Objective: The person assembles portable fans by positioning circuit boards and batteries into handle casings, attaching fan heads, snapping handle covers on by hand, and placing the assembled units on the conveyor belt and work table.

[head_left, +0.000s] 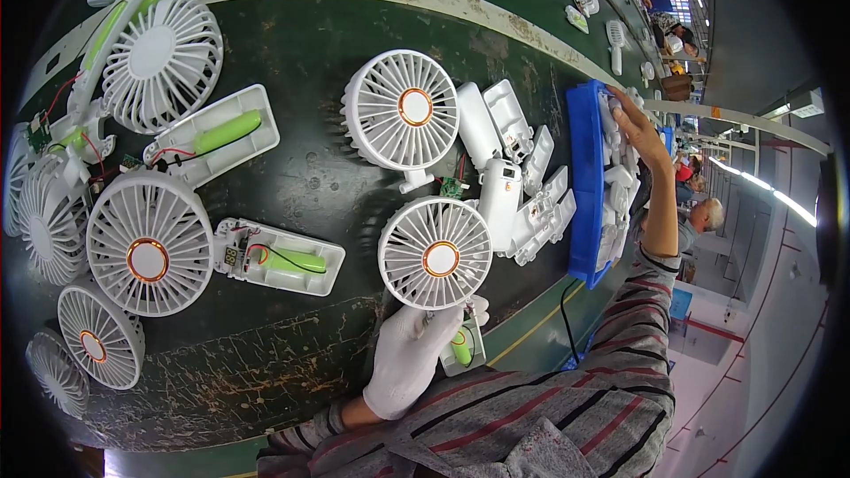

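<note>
My left hand [407,358], in a white glove, is closed around a white handheld fan [436,252] just below its round grille. The grille has an orange ring at its centre. Past my fingers shows the fan's uncovered handle, with a green battery [461,350] in it. My right hand [642,131], bare, reaches over a blue bin [584,177] at the right. Its fingers are stretched out onto white plastic parts [617,195] that fill the bin; the fingertips are partly hidden.
Another fan [403,111] lies beyond the held one, beside white handle shells [503,204]. Several fans with uncovered handles and green batteries, such as one fan [150,243], crowd the left of the dark green table [292,336]. Other people sit at benches in the far right.
</note>
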Demonstrator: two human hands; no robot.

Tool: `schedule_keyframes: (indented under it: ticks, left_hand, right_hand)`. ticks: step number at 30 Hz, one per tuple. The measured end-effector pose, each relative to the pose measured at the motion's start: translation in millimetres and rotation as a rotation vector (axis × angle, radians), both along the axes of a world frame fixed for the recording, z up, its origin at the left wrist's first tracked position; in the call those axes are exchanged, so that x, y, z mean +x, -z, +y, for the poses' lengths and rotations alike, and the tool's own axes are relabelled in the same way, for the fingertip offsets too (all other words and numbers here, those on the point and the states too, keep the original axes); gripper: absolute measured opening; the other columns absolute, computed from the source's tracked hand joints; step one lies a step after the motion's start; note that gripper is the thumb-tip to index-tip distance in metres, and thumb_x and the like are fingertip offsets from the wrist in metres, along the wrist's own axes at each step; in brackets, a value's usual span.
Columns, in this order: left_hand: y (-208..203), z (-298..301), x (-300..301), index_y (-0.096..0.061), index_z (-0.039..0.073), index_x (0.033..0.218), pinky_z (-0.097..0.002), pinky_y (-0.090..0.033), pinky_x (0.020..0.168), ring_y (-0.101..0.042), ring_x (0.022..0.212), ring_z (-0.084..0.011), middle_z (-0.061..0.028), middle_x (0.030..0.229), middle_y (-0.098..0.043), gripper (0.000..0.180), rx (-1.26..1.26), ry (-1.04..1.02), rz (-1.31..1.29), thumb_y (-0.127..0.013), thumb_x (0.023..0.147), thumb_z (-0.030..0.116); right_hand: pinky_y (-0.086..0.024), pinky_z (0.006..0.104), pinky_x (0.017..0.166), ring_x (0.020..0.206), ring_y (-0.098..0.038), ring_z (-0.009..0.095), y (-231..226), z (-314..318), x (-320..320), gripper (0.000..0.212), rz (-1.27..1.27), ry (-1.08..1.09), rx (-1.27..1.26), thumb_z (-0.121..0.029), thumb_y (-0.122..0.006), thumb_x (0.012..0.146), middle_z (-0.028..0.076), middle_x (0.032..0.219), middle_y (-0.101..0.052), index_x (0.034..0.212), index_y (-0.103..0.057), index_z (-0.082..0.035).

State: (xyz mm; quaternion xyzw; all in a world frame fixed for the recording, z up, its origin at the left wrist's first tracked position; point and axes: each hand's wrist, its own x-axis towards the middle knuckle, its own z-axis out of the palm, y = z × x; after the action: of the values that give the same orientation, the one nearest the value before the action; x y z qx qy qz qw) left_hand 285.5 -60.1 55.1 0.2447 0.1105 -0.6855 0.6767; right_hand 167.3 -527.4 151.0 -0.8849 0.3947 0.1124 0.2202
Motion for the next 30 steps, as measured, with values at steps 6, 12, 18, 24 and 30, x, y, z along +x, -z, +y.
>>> schedule_keyframes:
  ticks: [6,12,18,24,30]
  left_hand:
    - [-1.6,-2.3,-0.4,-0.043,-0.011,0.124,-0.0374,-0.05,0.091,-0.06,0.105,-0.0286,-0.0227,0.115,-0.057,0.033,0.013,0.001,-0.034,-0.038,0.096,0.006]
    - [-6.0,-5.2,2.0,-0.042,-0.011,0.124,-0.0376,-0.05,0.091,-0.06,0.106,-0.0286,-0.023,0.116,-0.056,0.033,0.029,0.017,-0.023,-0.038,0.096,0.006]
    - [-6.5,-4.7,1.3,-0.043,-0.011,0.123,-0.0372,-0.05,0.09,-0.06,0.105,-0.0283,-0.0223,0.115,-0.057,0.032,0.036,0.008,-0.024,-0.037,0.096,0.005]
    - [0.1,-1.8,-2.3,-0.047,-0.005,0.123,-0.0309,-0.05,0.088,-0.061,0.103,-0.0209,-0.0146,0.113,-0.059,0.029,0.0,-0.013,0.015,-0.044,0.097,0.009]
    - [-6.7,-5.2,1.8,-0.042,-0.011,0.125,-0.0379,-0.05,0.09,-0.06,0.104,-0.0281,-0.0218,0.115,-0.056,0.034,0.049,0.031,-0.045,-0.037,0.095,0.004]
  right_hand:
    - [-0.035,0.0336,0.099,0.114,-0.048,0.026,-9.8,31.5,8.1,0.075,0.091,-0.021,0.014,-0.041,-0.073,0.076,0.014,0.126,-0.05,0.136,-0.041,-0.01]
    - [-0.04,0.0307,0.091,0.099,-0.054,0.022,-5.8,13.8,-11.5,0.067,0.047,0.058,-0.054,-0.022,-0.069,0.069,0.013,0.111,-0.058,0.13,-0.046,-0.006]
    - [-0.043,0.0301,0.088,0.097,-0.056,0.02,9.4,7.1,-20.7,0.064,-0.039,0.058,-0.16,-0.021,-0.069,0.068,0.012,0.112,-0.059,0.127,-0.05,-0.003]
    - [-0.045,0.0296,0.085,0.093,-0.058,0.018,6.9,29.6,-17.8,0.056,-0.124,0.116,-0.268,-0.014,-0.07,0.068,0.011,0.109,-0.061,0.12,-0.054,-0.002]
    - [-0.045,0.0393,0.086,0.098,-0.053,0.032,0.6,122.7,28.3,0.044,-0.162,-0.377,-0.806,0.004,-0.066,0.059,0.01,0.109,-0.055,0.101,-0.06,-0.007]
